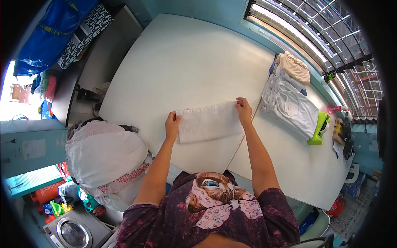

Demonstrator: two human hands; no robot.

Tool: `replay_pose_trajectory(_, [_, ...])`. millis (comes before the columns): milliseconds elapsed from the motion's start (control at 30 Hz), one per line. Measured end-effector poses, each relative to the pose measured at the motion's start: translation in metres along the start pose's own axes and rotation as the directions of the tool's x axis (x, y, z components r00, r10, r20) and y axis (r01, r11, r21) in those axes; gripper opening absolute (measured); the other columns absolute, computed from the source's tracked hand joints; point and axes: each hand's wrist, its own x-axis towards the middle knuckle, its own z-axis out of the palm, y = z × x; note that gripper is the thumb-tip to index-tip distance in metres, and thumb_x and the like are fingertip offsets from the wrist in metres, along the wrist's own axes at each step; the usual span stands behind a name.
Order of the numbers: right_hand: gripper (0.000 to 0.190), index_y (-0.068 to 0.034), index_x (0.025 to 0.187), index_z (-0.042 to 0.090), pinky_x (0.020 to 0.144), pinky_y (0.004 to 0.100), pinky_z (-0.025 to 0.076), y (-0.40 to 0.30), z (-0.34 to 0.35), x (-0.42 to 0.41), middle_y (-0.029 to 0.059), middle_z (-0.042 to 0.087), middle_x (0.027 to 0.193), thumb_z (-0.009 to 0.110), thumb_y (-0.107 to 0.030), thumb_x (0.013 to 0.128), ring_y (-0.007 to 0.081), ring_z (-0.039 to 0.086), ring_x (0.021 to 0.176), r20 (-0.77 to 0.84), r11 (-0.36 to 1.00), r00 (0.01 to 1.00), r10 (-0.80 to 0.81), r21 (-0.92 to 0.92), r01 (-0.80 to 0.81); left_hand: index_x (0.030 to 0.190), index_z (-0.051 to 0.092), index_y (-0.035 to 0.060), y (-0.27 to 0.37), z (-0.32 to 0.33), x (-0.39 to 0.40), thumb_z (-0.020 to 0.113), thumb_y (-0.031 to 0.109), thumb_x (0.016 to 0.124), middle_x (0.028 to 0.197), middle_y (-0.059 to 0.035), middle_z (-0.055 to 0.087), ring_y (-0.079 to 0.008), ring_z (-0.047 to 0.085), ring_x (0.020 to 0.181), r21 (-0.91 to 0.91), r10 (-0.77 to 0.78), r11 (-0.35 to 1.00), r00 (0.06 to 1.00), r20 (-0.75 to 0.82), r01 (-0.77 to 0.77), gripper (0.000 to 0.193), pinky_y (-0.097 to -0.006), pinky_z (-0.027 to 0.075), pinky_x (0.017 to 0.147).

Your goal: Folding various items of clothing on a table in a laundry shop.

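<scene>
A white piece of fabric (211, 123), gathered along its far edge and seemingly a folded towel or similar cloth, stretches between my two hands over the white table (198, 65). My left hand (172, 125) pinches its far left corner between thumb and fingers. At the opposite far corner, my right hand (243, 111) grips the edge with thumb and fingertips. The cloth's near edge hangs toward me, on or just above the tabletop; the exact contact is hard to tell.
Right of the table seam lie a pile of white garments (288, 102), a folded beige cloth (295, 68) and a lime-green tape dispenser (319, 128). A cloth-covered rounded object (107, 152) stands at the left. Barred windows (319, 28) line the right wall; a front-loading washer (73, 232) sits lower left.
</scene>
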Motion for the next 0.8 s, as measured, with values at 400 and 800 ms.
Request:
replay_pose_trajectory(400, [0.034, -0.002, 0.095, 0.057, 0.076, 0.0353, 0.044, 0.006, -0.004, -0.039, 0.0111, 0.058, 0.093, 0.070, -0.018, 0.068, 0.0265, 0.053, 0.089, 0.012, 0.694, 0.998, -0.064, -0.718, 0.053, 0.098, 0.054, 0.0017, -0.006, 0.008, -0.017, 0.069, 0.029, 0.070, 0.086, -0.0069, 0.055, -0.0199, 0.054, 0.077, 0.697, 0.038, 0.717, 0.997, -0.065, 0.018, 0.043, -0.0314, 0.045, 0.067])
replay_pose_trajectory(800, [0.052, -0.006, 0.122, 0.045, 0.062, 0.0254, 0.044, -0.026, -0.011, -0.052, 0.0065, 0.056, 0.096, 0.062, -0.008, 0.073, 0.0137, 0.055, 0.078, 0.469, 0.852, 0.829, 0.304, 0.255, -0.457, 0.119, 0.041, 0.0028, 0.023, 0.001, -0.025, 0.061, 0.010, 0.077, 0.109, -0.0098, 0.054, -0.0193, 0.054, 0.101, -0.386, -0.366, 0.776, 0.854, 0.370, 0.499, 0.047, -0.0319, 0.048, 0.080])
